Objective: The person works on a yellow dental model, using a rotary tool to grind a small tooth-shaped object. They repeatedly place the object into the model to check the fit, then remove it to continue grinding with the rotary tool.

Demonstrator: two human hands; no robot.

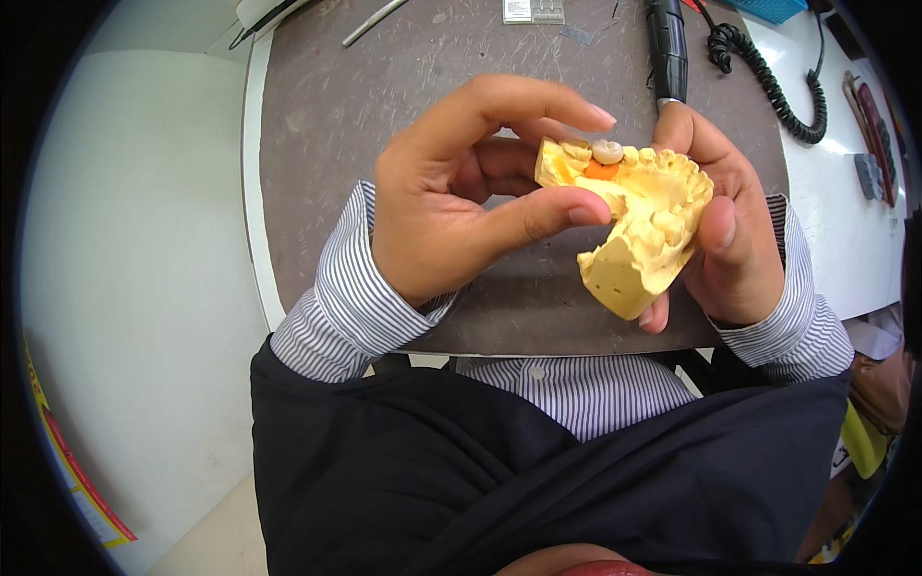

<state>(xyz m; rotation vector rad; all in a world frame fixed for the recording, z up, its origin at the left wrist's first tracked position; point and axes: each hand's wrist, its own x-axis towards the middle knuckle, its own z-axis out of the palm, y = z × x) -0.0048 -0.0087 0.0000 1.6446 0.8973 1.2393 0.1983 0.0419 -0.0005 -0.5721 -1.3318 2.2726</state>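
A yellow plaster dental model [639,259], a horseshoe-shaped row of teeth on a base, is held up over the bench. A pale, glossy tooth crown [607,151] sits in its row on the left side, with an orange patch [602,171] just below. My right hand [735,226] grips the model from the right, thumb against the side and fingers partly hidden behind it. My left hand [461,182] is curled about the left end. Its thumb lies against the inner edge, its index fingertip hovers near the crown, and its other fingers pass behind the model.
Beneath the hands is a scratched brown bench top [327,125]. A black handpiece [667,48] with a coiled cord [768,82] lies at the far right. Farther back are a thin metal rod [375,21], a small card-like item [534,11] and a blue basket [773,8].
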